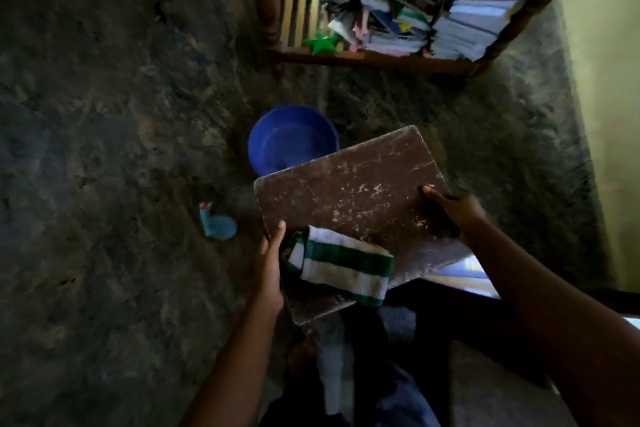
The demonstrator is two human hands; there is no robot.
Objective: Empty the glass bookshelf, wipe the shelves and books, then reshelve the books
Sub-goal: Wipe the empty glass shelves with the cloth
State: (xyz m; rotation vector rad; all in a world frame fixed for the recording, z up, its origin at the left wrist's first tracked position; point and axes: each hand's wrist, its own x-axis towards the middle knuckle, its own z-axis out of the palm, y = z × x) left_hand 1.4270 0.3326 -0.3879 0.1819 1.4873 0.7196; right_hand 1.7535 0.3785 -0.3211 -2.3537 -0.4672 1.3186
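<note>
I see the wooden bookshelf [381,59] well ahead of both grips, limp paper-covered books [467,31] stacked on it. The left hand [272,270] and right hand [453,215] each clamp an edge of the flat, scuffed brown board [353,191] — its long axis running between them — with the striped cloth [343,267] lying just beside the left thumb.

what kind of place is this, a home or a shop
Most likely a room in a home: a rough dark floor, a wooden shelf crammed with stacked books, a blue plastic basin below it, and a green star toy.
</note>
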